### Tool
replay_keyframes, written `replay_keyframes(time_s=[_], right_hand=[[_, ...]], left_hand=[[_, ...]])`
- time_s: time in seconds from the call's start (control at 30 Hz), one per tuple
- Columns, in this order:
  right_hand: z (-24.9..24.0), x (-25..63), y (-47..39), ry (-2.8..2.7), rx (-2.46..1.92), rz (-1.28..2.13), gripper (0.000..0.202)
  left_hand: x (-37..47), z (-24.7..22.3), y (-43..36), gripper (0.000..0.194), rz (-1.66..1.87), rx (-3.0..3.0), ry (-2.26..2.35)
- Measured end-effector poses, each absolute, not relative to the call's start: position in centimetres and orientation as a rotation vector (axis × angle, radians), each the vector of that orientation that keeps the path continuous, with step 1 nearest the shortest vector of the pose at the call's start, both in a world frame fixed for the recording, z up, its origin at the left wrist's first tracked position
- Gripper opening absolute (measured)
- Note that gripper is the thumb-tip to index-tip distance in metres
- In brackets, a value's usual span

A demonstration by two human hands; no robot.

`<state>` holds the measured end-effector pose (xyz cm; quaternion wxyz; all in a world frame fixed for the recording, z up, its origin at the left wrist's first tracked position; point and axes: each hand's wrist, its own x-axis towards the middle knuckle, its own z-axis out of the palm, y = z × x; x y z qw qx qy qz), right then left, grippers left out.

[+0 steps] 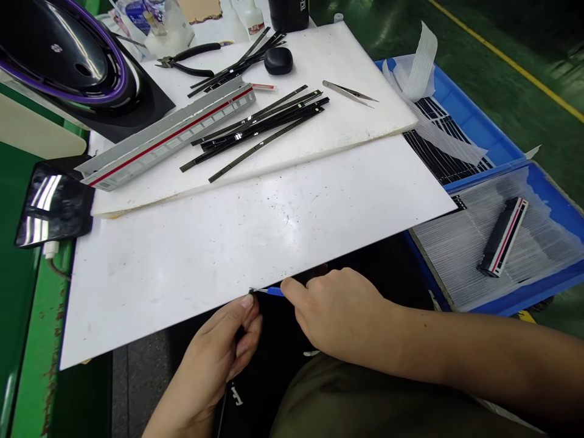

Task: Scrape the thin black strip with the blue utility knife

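At the front edge of the white board (274, 243), my left hand (223, 337) pinches a tiny dark piece (252, 292) between thumb and finger. My right hand (342, 310) is closed around a slim blue-handled tool (274, 291). The tool's thin metal tip points left and meets the dark piece, or comes very close to it. Its exact kind is hard to make out, as the fist covers most of the handle. Beyond the hands, several narrow black strips (260, 125) lie on a white foam slab (360, 121), with metal tweezers (349, 92) to their right.
A grey model train-car shell (177, 134) with a red stripe lies on the slab. Cutting pliers (191, 59) and a black rounded case (278, 61) are behind. A dark device (59, 55) stands at left. Blue trays (502, 243) at right hold film and another striped car piece (504, 237).
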<state>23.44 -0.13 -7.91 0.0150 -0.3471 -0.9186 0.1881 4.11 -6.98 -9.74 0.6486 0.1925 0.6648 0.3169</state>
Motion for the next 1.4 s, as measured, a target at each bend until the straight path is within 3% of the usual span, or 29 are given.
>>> replay_keyframes(time_s=[0.2, 0.37, 0.67, 0.8, 1.03, 1.4], right_hand=[[-8.5, 23.6, -1.1, -2.817, -1.153, 0.659, 0.012], [-8.3, 24.3, -1.0, -2.704, -1.242, 0.987, 0.021], [-10.6, 26.2, -2.7, -2.355, -1.359, 1.551, 0.022], [-9.8, 25.5, -2.7, -2.328, -1.241, 1.454, 0.017], [-9.0, 23.8, -1.4, -2.597, -1.056, 1.115, 0.054], [-8.6, 23.5, -0.6, -2.767, -1.008, 0.964, 0.057]], left_hand=[[3.7, -9.5, -7.5, 0.045, 0.739, 0.384, 1.393], [3.6, -9.0, -8.0, 0.031, 0.828, 0.264, 1.294], [3.6, -9.6, -8.0, 0.035, 0.957, 0.060, 1.076], [4.1, -9.4, -7.7, 0.037, 0.926, 0.092, 1.179], [4.8, -9.6, -7.0, 0.039, 0.819, 0.249, 1.352], [4.8, -9.4, -7.2, 0.046, 0.748, 0.415, 1.507]])
